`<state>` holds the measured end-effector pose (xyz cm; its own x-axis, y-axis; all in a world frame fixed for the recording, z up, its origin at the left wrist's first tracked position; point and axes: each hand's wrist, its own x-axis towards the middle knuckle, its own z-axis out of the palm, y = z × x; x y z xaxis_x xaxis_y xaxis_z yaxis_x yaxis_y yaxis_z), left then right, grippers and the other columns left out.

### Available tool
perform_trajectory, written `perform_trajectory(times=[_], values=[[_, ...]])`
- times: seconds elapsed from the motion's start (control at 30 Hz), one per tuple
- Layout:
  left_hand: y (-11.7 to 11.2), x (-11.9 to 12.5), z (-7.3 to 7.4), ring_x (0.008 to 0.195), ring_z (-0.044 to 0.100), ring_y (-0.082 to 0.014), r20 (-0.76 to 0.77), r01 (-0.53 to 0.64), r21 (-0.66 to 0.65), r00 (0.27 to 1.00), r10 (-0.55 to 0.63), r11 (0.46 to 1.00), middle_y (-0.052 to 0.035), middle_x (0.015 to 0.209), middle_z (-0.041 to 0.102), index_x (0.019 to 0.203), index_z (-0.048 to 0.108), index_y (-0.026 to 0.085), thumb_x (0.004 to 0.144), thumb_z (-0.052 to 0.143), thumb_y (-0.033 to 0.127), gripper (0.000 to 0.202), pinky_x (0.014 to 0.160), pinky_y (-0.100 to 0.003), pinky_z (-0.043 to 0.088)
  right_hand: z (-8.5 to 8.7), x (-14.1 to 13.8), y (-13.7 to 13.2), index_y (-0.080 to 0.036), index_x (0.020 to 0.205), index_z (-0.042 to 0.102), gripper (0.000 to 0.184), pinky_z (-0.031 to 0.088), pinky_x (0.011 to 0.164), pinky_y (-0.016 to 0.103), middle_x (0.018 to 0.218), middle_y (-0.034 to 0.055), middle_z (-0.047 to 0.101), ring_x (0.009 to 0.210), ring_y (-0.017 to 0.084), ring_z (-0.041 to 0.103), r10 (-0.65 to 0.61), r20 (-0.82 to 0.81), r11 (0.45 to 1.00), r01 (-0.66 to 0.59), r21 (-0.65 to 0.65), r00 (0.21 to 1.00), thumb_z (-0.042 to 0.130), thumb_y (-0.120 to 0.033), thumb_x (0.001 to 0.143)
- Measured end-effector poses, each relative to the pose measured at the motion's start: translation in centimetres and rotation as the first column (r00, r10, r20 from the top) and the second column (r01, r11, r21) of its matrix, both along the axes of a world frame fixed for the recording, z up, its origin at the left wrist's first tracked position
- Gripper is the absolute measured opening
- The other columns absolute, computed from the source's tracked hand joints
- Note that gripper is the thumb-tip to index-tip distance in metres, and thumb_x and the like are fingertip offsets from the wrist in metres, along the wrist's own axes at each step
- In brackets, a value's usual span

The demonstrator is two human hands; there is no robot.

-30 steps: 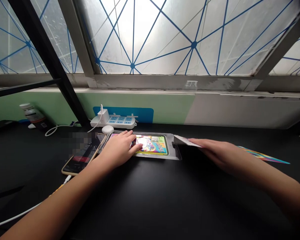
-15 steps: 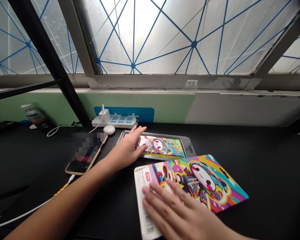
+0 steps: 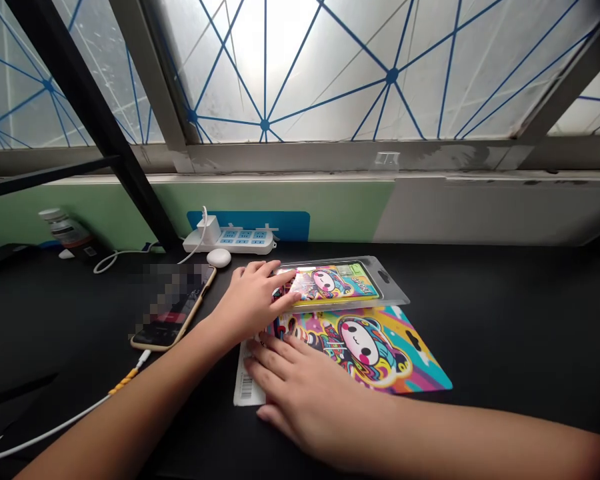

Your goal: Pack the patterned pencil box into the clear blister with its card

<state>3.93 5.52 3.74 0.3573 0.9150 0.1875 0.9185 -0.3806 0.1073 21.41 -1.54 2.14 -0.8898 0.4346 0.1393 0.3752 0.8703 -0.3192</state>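
A clear plastic blister pack [image 3: 391, 285] is being steadied on the black desk [image 3: 510, 320] by the left hand [image 3: 253, 300]. The hand's fingers [image 3: 280, 277] are being laid flat and unclenched over the pack's left end, with nothing gripped. Inside the pack a colourful printed piece [image 3: 337, 283] is being held, with a cartoon face and a green strip at its right end (what the piece is cannot be told). The pack's near edge is overlapping the far edge of a loose printed card [image 3: 395, 357], which is lying flat on the desk just in front of it. The card is showing the same round-eyed cartoon face on bright bands of yellow, pink and teal, with a white barcode strip at its left end. That end is being pressed by the right hand [image 3: 300, 393], palm down and fingers spread, closed on nothing. A phone [image 3: 175, 310] is lying just left of the left hand, and a white power strip [image 3: 230, 240] is sitting against the wall behind.
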Motion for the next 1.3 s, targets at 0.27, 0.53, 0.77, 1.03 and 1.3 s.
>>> perform_trajectory(times=[0.27, 0.53, 0.77, 1.03, 1.3], values=[[0.1, -0.1, -0.7, 0.144, 0.042, -0.0397, -0.020, 0.023, 0.003, 1.000, -0.023, 1.000, -0.0101, 0.159, 0.048, 0.147, 0.056, 0.035, 0.104, 0.042, 0.053, 0.048, 0.112, -0.062, 0.037, 0.3, 1.2, 2.2, -0.020, 0.150, 0.051, 0.049, 0.022, 0.127, 0.041, 0.159, 0.0094, 0.049, 0.151, 0.021, 0.037, 0.066, -0.059, 0.980, -0.076, -0.186, 0.996, 0.049, -0.039, 0.105], [-0.4, 0.7, -1.0, 0.152, 0.032, -0.0392, -0.029, 0.019, -0.020, 0.999, -0.019, 1.000, -0.0141, 0.164, 0.039, 0.153, 0.048, 0.030, 0.106, 0.032, 0.058, 0.057, 0.115, -0.068, 0.030, 0.2, 1.2, 2.5, -0.018, 0.145, 0.055, 0.045, 0.023, 0.126, 0.036, 0.151, 0.0092, 0.057, 0.147, 0.020, 0.040, 0.098, -0.109, 0.983, -0.113, -0.143, 0.989, 0.053, -0.037, 0.104], [-0.6, 0.7, -0.7, 0.152, 0.032, -0.0383, -0.026, 0.014, -0.048, 1.000, -0.015, 0.999, -0.0131, 0.164, 0.039, 0.155, 0.045, 0.030, 0.105, 0.035, 0.057, 0.057, 0.115, -0.069, 0.030, -0.2, 1.2, 2.5, -0.017, 0.096, 0.071, 0.024, 0.051, 0.088, 0.033, 0.099, 0.0080, 0.075, 0.091, 0.019, 0.066, 0.035, -0.315, 0.999, -0.030, 0.019, 0.948, 0.049, -0.025, 0.101], [-0.6, 0.8, -0.6, 0.152, 0.032, -0.0363, -0.029, 0.005, -0.045, 1.000, -0.006, 0.999, -0.0136, 0.164, 0.040, 0.156, 0.043, 0.030, 0.106, 0.034, 0.058, 0.058, 0.115, -0.067, 0.030, 2.5, 6.2, 9.5, -0.017, 0.103, 0.072, 0.025, 0.051, 0.083, 0.045, 0.103, 0.0131, 0.073, 0.095, 0.029, 0.065, -0.342, -0.185, 0.900, 0.378, 0.217, 0.921, 0.052, -0.033, 0.100], [-0.5, 0.8, -0.7, 0.153, 0.031, -0.0351, -0.013, 0.001, -0.056, 1.000, -0.002, 0.998, -0.0119, 0.166, 0.036, 0.155, 0.043, 0.022, 0.104, 0.037, 0.059, 0.063, 0.119, -0.064, 0.027, 2.1, 10.3, 14.9, -0.023, 0.119, 0.071, 0.062, 0.048, 0.100, 0.051, 0.124, 0.0143, 0.062, 0.116, 0.036, 0.058, -0.512, 0.031, 0.855, 0.513, -0.078, 0.858, 0.067, -0.070, 0.079]])
